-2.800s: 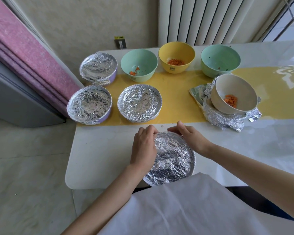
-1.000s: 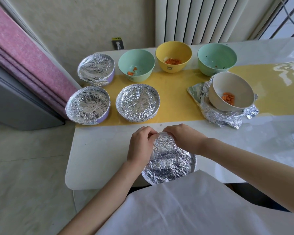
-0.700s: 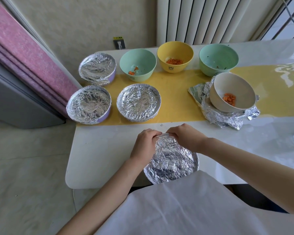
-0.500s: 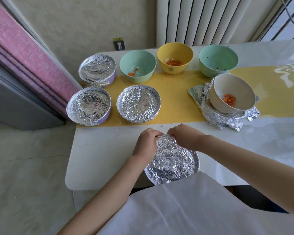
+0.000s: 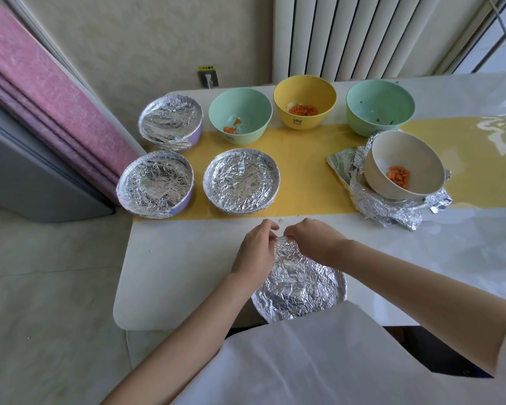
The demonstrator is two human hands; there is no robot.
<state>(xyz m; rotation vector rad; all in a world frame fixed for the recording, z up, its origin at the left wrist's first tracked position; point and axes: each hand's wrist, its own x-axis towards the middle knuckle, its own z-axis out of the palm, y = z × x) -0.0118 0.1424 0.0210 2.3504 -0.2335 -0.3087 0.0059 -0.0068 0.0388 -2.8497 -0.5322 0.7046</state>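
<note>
- Crinkled aluminium foil is stretched over the foil-covered bowl. The bowl sits on the white table, on the near side of the yellow runner, right at the table's near edge.
- The left hand has its fingers curled onto the foil at the bowl's far rim and pinches it there.
- The right hand meets it at the same spot, fingers bent down and clamped on the foil edge. The two hands nearly touch.
- On the runner's left end stands a purple sealed bowl, with a second sealed bowl just to its right.
- A third sealed bowl sits at the runner's far left corner.
- Along the runner's far edge stand a mint bowl with a few carrot bits, a yellow bowl with diced carrot, and a green bowl.
- Towards the runner's right, a beige bowl holding carrot pieces leans on a crumpled foil sheet.
</note>
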